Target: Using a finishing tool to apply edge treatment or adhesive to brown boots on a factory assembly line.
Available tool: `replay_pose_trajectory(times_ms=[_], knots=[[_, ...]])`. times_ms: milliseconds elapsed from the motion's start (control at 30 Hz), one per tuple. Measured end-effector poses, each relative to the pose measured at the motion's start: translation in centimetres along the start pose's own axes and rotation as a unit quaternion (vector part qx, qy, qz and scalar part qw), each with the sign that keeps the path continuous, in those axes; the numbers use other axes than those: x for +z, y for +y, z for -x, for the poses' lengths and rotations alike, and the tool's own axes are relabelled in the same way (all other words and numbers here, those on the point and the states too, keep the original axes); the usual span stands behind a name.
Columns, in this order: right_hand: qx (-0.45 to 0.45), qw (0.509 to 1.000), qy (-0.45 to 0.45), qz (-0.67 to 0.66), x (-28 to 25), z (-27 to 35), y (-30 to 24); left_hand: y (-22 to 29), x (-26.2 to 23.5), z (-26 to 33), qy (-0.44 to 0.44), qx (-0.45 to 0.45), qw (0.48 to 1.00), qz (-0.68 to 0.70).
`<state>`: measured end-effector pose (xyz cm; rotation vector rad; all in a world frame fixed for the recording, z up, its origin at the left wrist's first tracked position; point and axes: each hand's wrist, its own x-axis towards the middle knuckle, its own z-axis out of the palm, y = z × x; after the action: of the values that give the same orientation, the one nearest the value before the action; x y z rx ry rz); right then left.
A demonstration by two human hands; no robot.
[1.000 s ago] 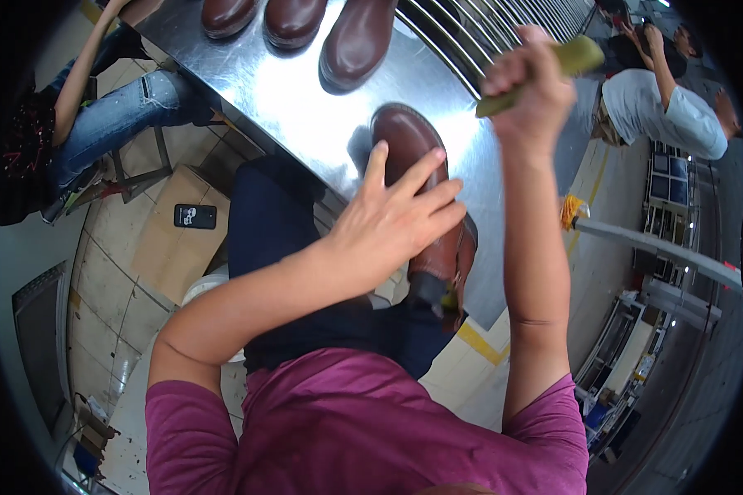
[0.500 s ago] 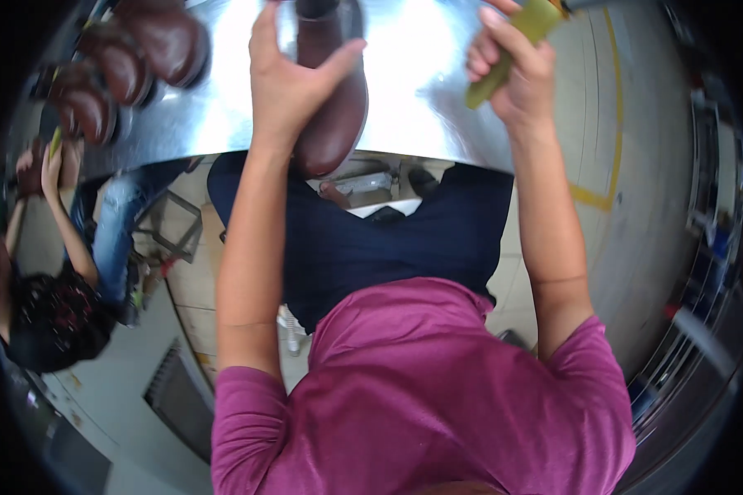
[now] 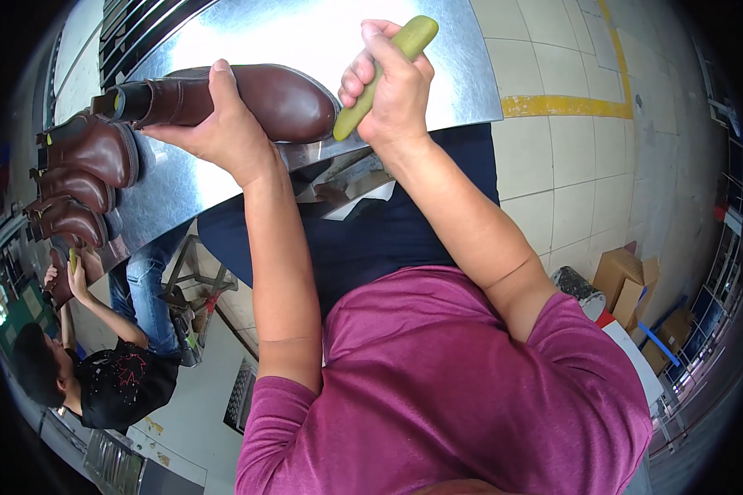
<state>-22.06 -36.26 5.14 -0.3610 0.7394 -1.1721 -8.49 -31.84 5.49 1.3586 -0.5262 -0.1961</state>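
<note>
A dark brown leather ankle boot (image 3: 287, 103) lies across the metal table, its toe to the right. My left hand (image 3: 223, 136) grips it around the middle, thumb over the upper and fingers underneath. Closed around a yellow-green, rounded bar (image 3: 414, 37) is my right hand (image 3: 400, 99). The bar slants, with its lower end right by the boot's toe; whether the two touch I cannot tell. What the bar is made of does not show.
Several similar brown boots (image 3: 91, 153) stand in a row along the table's left side. Beyond them a person in a black shirt (image 3: 128, 371) holds another boot and a green bar. Slatted dark rack (image 3: 136, 33) is at the back left; cardboard box (image 3: 619, 276) on the floor, right.
The boot has turned from its toe pointing toward me to pointing right. My right hand has brought the bar leftward, close to the toe. The whole view has swung too.
</note>
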Motion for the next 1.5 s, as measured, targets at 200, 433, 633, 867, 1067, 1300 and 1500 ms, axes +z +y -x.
replay_pose_trajectory(times_ms=[200,433,633,867,1067,1300,1500], knots=[[0.038,0.997,-0.003,0.066,1.6,-1.1,0.7,0.1,-1.0,-0.6,0.028,0.024,0.999,-0.02],[0.027,0.978,-0.071,0.195,4.8,-6.0,2.0,-2.4,-8.5,-1.2,-0.005,-0.146,0.956,0.253],[0.106,0.863,-0.274,0.411,4.7,-4.7,0.7,1.8,-16.5,-4.3,-0.203,-0.098,0.971,0.084],[0.198,0.899,-0.361,0.15,5.1,4.4,2.1,5.9,-21.2,-10.2,-0.361,-0.086,0.916,-0.151],[-0.01,0.9,-0.346,0.266,7.7,9.6,3.1,4.0,-13.6,-10.0,-0.285,-0.01,0.956,0.071],[-0.069,0.904,-0.335,0.255,8.4,8.8,3.6,3.4,-11.4,-10.8,-0.26,-0.017,0.946,0.192],[-0.195,0.85,-0.352,0.339,8.7,9.7,4.7,3.9,-13.1,-9.6,-0.256,-0.018,0.938,0.233]])
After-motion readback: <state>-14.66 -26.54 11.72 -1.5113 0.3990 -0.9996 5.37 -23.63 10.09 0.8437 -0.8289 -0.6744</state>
